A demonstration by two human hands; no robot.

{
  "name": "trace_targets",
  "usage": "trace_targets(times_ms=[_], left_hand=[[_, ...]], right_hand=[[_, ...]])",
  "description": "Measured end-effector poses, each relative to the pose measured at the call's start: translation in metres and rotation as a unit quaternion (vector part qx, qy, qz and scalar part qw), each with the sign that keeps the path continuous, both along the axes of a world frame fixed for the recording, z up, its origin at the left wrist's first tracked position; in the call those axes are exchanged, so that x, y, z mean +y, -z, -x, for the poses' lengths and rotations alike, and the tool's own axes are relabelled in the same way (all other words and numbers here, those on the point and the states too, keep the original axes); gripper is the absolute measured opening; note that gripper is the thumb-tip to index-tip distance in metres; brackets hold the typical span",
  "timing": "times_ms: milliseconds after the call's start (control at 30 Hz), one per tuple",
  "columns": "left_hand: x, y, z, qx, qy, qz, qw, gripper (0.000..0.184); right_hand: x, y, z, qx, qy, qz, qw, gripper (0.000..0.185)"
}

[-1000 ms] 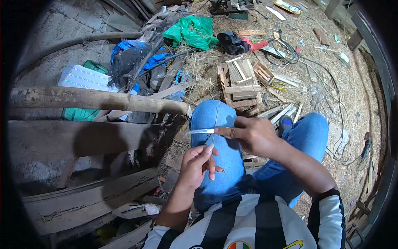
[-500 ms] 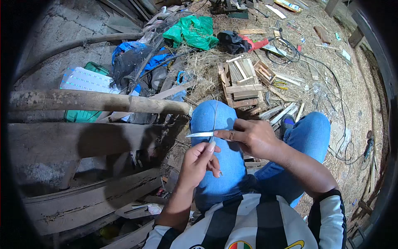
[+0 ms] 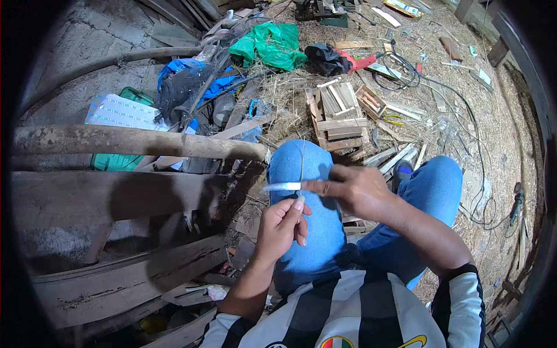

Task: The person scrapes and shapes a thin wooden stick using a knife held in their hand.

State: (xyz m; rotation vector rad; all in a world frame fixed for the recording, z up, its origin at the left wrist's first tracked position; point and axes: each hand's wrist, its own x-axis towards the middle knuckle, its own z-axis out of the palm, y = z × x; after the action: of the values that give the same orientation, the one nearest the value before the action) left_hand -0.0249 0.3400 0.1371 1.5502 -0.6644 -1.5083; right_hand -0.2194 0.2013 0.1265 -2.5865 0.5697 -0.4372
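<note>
My right hand [image 3: 361,192] is closed around a small knife [image 3: 284,186]. Its silvery blade points left and is blurred; the handle is hidden in my fingers. Between thumb and forefinger my left hand [image 3: 279,227] pinches a thin, pale strip [image 3: 302,159], just below the blade. From those fingertips the strip runs up over the left knee of my blue jeans [image 3: 316,232]. The blade lies across the strip, though I cannot tell whether it cuts into it.
To the left are a bamboo pole [image 3: 139,142] and wooden planks [image 3: 116,197]. Ahead lie small wooden crates [image 3: 342,116], a red power tool [image 3: 361,62] with its cord, yellow-handled pliers [image 3: 393,119] and a green plastic bag [image 3: 270,46]. Another corded tool [image 3: 515,203] lies far right.
The knife blade has become blurred by motion, with my right hand shifted very slightly. My left hand has moved a touch to the right, still pinching the strip.
</note>
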Motion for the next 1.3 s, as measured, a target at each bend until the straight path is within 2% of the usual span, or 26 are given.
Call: trace_targets(times_ms=[67,133,200,233,300,333,433,467,567,600,700,800,933,1067,1133,1233,1300], left_hand=[[0.000,0.001,-0.001,0.006,-0.009,-0.005,1.000,0.036],[0.003,0.003,-0.001,-0.015,-0.007,0.018,1.000,0.035],[0.005,0.003,0.000,-0.018,-0.010,0.021,1.000,0.035],[0.004,0.002,0.000,-0.021,-0.011,0.027,0.999,0.034],[0.003,0.001,0.001,0.000,-0.021,0.023,0.999,0.034],[0.004,0.000,0.001,0.019,-0.033,0.016,0.999,0.033],[0.006,0.005,0.000,0.008,-0.036,0.034,0.999,0.033],[0.007,0.004,0.000,0.007,-0.036,0.034,0.999,0.033],[0.003,0.004,0.004,-0.017,-0.049,0.026,0.998,0.032],[0.003,0.005,0.003,-0.023,-0.049,0.028,0.998,0.032],[0.007,0.006,0.004,-0.030,-0.056,0.030,0.998,0.030],[0.006,0.008,0.003,-0.035,-0.056,0.037,0.997,0.029],[0.003,0.004,0.002,-0.014,-0.068,0.018,0.997,0.029],[0.002,0.003,-0.002,0.011,-0.054,0.020,0.998,0.032],[0.006,0.005,-0.004,0.025,-0.044,0.017,0.999,0.035],[0.008,0.002,-0.005,0.026,-0.037,0.022,0.999,0.036],[0.007,0.003,-0.007,0.030,-0.040,0.023,0.999,0.035]], right_hand=[[0.005,-0.003,-0.002,0.002,-0.029,0.006,1.000,0.072],[-0.006,0.003,-0.003,-0.025,0.017,0.022,0.999,0.071],[-0.018,0.007,-0.002,0.028,0.053,0.022,0.998,0.059],[-0.016,0.005,-0.001,0.028,0.053,0.023,0.998,0.059],[-0.009,-0.002,-0.002,0.031,-0.020,0.013,0.999,0.057],[-0.010,-0.001,-0.002,0.031,-0.021,0.014,0.999,0.057],[-0.024,0.013,-0.004,0.003,0.076,0.026,0.997,0.063],[-0.021,0.013,-0.003,0.002,0.076,0.026,0.997,0.063],[-0.002,-0.004,-0.003,0.004,-0.038,0.002,0.999,0.059],[-0.005,-0.005,-0.002,0.005,-0.038,0.002,0.999,0.059],[-0.019,0.001,-0.003,0.044,0.052,0.004,0.998,0.056],[0.001,-0.004,-0.006,0.016,-0.017,0.024,0.999,0.055],[-0.015,-0.001,-0.005,-0.004,-0.009,0.007,1.000,0.064],[0.002,-0.002,-0.006,-0.010,0.011,0.093,0.996,0.061],[0.003,0.000,-0.003,-0.005,-0.013,0.077,0.997,0.060],[-0.020,0.009,0.001,0.021,0.070,0.039,0.997,0.056],[-0.011,0.008,-0.002,-0.008,0.032,0.045,0.998,0.055]])
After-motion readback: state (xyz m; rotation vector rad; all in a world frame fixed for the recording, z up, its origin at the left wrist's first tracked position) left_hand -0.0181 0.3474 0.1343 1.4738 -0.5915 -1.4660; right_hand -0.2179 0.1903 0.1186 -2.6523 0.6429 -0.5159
